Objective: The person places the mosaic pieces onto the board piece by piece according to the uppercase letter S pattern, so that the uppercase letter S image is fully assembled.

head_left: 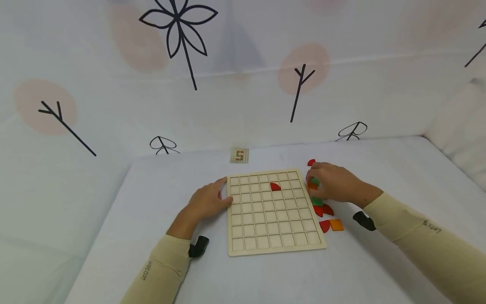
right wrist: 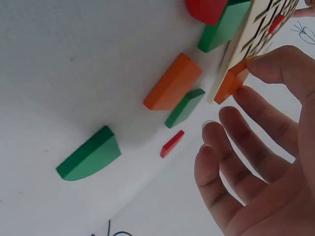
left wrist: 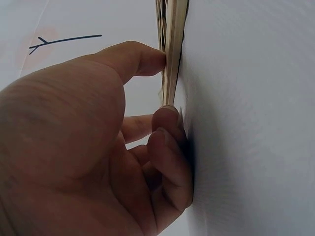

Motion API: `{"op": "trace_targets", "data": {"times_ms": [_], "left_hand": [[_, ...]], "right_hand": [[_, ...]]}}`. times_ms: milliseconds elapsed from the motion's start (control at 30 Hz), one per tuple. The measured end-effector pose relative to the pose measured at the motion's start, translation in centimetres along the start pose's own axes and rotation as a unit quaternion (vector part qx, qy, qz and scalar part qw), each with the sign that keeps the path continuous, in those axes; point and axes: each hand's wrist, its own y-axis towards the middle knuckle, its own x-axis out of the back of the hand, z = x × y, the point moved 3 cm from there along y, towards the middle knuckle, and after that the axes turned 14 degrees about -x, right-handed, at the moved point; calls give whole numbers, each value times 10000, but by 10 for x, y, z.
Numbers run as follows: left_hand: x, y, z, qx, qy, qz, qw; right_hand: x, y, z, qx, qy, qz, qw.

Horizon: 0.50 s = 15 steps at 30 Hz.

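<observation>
A square wooden grid board (head_left: 247,231) lies on the white cloth, with one red quarter-circle tile (head_left: 275,187) in a cell near its far side. At the board's left edge, my left hand (head_left: 206,202) holds it, thumb on the rim and forefinger by the far left corner. My right hand (head_left: 334,182) pinches an orange tile (right wrist: 231,86) between thumb and forefinger, right at the board's right edge; its other fingers are spread loosely. Around that hand, the right wrist view shows another orange tile (right wrist: 173,83), a green quarter-circle tile (right wrist: 93,157) and a small red tile (right wrist: 172,143).
A small pattern card (head_left: 239,156) with an S on a grid lies beyond the board. Nearer me, right of the board, are red quarter-circle tiles (head_left: 325,226) and an orange square tile (head_left: 336,224). A patterned cloth backdrop (head_left: 243,105) rises behind.
</observation>
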Motion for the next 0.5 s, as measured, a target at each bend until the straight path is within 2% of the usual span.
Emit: {"op": "trace_targets", "data": {"times_ms": [200,500], "left_hand": [[0,-1,0,24,-49,43,10000],[1,0,1,-33,-40,5,10000]], "right_hand": [[5,2,12,16,288,193,9994],[7,11,39,470,397,-198,9979]]}}
